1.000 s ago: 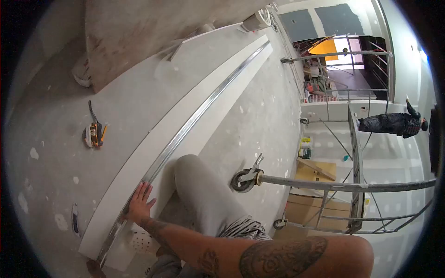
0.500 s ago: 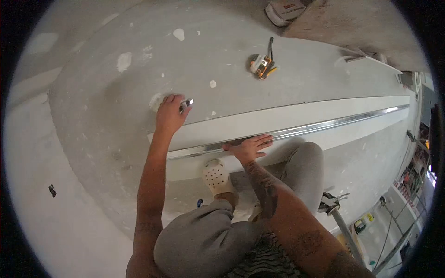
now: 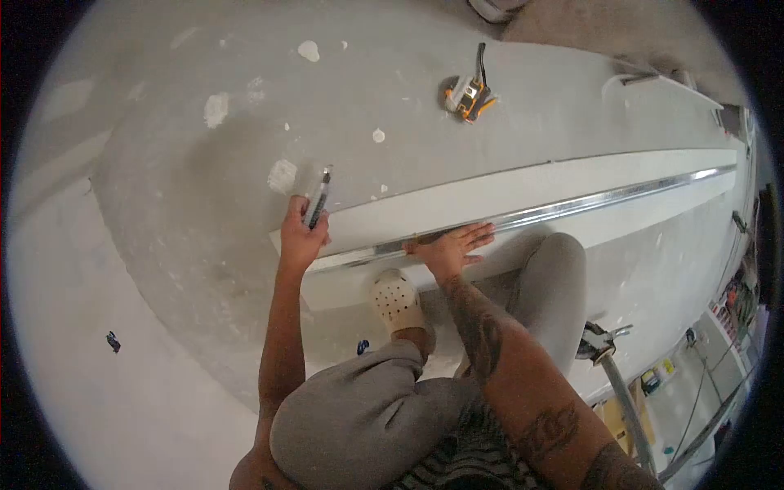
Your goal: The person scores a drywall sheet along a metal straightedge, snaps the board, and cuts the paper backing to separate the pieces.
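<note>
A long white board (image 3: 490, 186) lies across the grey floor, with a shiny metal profile (image 3: 604, 198) lengthwise on top of it. My right hand (image 3: 449, 249) rests on the profile with its fingers spread, pressing on it and on the board beside it. Near the board's left end, my left hand (image 3: 304, 237) is closed round a utility knife (image 3: 318, 200), whose tip points up and away from me. The fingers of that hand are partly hidden behind its back. A light clog (image 3: 396, 297) on my foot stands at the board's near edge.
On the floor (image 3: 204, 163) beyond the board lies a tape measure (image 3: 469, 96) with orange and black parts. A metal stand or clamp (image 3: 603, 347) is at the lower right. Small dark objects (image 3: 113, 341) lie at the far left. White patches spot the floor.
My left hand has turned and come down nearer the board, and the knife now stands out beyond its fingers. My right hand stays on the profile. The whole view has shifted slightly.
</note>
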Demonstrator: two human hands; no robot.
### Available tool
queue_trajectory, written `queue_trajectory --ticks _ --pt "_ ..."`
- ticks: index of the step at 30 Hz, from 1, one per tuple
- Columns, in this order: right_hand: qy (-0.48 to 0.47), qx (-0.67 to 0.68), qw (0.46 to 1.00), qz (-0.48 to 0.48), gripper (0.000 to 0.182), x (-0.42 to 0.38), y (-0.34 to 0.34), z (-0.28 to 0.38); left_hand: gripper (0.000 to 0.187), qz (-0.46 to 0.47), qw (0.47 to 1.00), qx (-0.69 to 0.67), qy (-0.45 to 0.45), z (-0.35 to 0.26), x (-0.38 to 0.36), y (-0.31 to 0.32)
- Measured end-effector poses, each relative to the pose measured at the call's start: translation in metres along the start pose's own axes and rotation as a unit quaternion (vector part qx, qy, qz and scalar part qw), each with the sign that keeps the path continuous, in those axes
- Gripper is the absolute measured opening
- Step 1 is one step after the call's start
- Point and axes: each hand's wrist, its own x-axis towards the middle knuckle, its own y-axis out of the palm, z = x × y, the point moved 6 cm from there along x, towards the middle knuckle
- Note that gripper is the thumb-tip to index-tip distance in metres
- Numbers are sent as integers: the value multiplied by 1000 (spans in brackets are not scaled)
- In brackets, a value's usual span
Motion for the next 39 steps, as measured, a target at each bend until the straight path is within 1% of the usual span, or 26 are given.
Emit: queue_trajectory --ticks 1,3,4,5,6,7,9,10,12,13,15,16,17,19,20,21,23,24,26,30,33,35,36,38,39 --pt "5 0 1000 3 164 1 0 -1 26 4 1000 4 -3 9 -3 1" --pt "-10 -38 999 5 158 0 0 1 18 -26 994 -93 54 24 -6 -8" --pt "-3 -22 1000 13 157 -4 -9 6 18 -24 994 -89 52 28 -4 -16" --pt "0 -23 1000 16 157 -5 -9 6 21 1 978 -205 36 33 -2 -23" --pt "-2 -19 1000 9 157 -6 -10 7 24 24 947 -319 19 35 -2 -28" --pt "-5 -15 1000 3 157 -6 -10 7 24 25 948 -318 16 38 -4 -33" --pt "-2 -18 1000 2 157 -5 -9 5 35 12 935 -353 25 38 -8 -43" --pt "-2 -19 1000 -1 157 -5 -9 5 35 12 935 -353 24 28 -14 -45" --pt "3 -30 1000 1 157 -7 -10 7 45 38 966 -255 -29 16 -28 -39" --pt "7 -41 999 3 157 -7 -10 8 45 35 966 -256 -29 25 -28 -33" --pt "2 -42 999 0 157 -7 -10 8 39 147 951 -256 92 31 -30 -5" --pt "2 -43 999 -4 157 -7 -11 8 42 162 954 -226 115 23 -37 6" --pt "1 -43 999 -4 157 -6 -9 6 42 162 954 -226 114 17 -44 14" --pt "-2 -29 1000 -4 157 -4 -7 4 47 205 943 -236 111 4 -57 30" --pt "-1 -29 1000 -6 157 -4 -7 2 46 213 943 -218 132 2 -59 35" --pt "-5 -26 1000 -9 158 -4 -8 3 46 215 942 -220 133 4 -58 41" --pt "-8 -25 1000 -11 158 -6 -10 4 40 169 961 -184 116 14 -55 46" --pt "-11 -22 1000 -10 158 -7 -10 5 40 169 961 -185 115 14 -56 48" --pt "-14 -19 1000 -9 157 -7 -9 6 33 114 977 -124 134 10 -54 46" --pt "-21 -25 999 -15 157 -5 -8 4 28 98 980 -111 131 10 -53 47" --pt "-16 -25 1000 -9 160 -5 -7 5 26 106 974 -132 151 20 -46 50" --pt "-4 -31 1000 -2 162 -5 -8 0 25 155 965 -8 210 26 -39 61" --pt "-13 -23 1000 -2 162 -5 -7 0 25 157 965 -11 210 19 -39 67" --pt "-22 -18 1000 -3 162 -5 -6 0 27 175 963 131 159 1 -42 82" --pt "-30 -22 999 -14 160 -6 -8 1 27 175 963 129 158 -8 -42 89"
